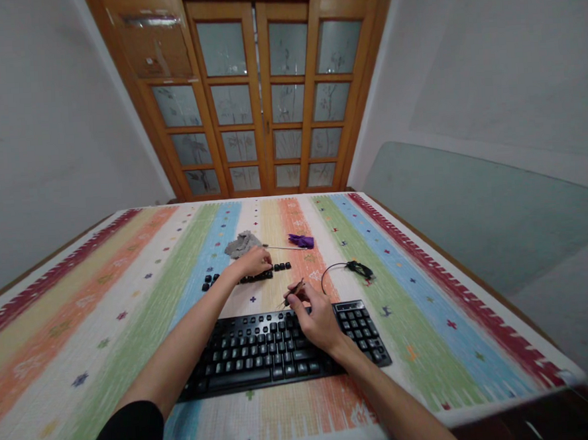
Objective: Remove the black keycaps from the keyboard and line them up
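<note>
A black keyboard lies across the near part of the table, with some of its upper keys off. My right hand is over its top edge, closed on a small dark keycap puller with thin wire prongs pointing left and down. Beyond the keyboard, my left hand reaches down at a row of loose black keycaps. Its fingers are curled together, and what they pinch is hidden. More keycaps lie left of that hand, partly covered by the forearm.
Behind my left hand lies a crumpled grey cloth. A thin rod rests near a purple bundle, perhaps a glove. The keyboard's coiled cable sits to the right. A striped cloth covers the table.
</note>
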{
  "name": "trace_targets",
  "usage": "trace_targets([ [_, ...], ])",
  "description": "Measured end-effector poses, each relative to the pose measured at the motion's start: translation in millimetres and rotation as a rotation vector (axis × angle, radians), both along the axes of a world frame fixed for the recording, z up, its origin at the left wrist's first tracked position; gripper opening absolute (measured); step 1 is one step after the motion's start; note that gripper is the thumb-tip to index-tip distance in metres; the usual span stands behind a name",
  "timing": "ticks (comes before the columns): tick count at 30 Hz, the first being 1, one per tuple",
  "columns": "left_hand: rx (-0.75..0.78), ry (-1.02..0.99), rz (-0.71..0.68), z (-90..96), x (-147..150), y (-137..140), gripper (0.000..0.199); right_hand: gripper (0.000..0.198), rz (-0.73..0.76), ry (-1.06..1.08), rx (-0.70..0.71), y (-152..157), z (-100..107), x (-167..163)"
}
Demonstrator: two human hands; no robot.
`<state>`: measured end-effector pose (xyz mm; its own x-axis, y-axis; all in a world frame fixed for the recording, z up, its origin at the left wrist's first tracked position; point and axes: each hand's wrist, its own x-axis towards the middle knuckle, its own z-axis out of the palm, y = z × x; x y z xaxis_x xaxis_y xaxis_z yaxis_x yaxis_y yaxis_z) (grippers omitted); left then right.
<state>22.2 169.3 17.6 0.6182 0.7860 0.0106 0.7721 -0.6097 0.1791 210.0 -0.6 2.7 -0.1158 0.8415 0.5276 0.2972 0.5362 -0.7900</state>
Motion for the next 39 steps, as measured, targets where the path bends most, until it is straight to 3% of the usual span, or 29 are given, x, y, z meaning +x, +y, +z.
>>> trace_targets([
  [30, 0.003, -0.038, -0.008, 4.9, 0.7, -4.7, 0.024, 0.012, -0.024, 0.006, -0.001, 4.8, 1.5, 7.5],
  [35, 0.055, -0.069, 0.024, 9.3, -7.1, -15.2, 0.025, 0.017, -0.023, 0.06, -0.05, 8.7, -0.4, 11.7],
  [39, 0.096, -0.11, 0.028, 16.0, -14.5, -39.8, 0.027, 0.016, 0.044, 0.039, -0.089, 6.6, -1.9, 8.5],
])
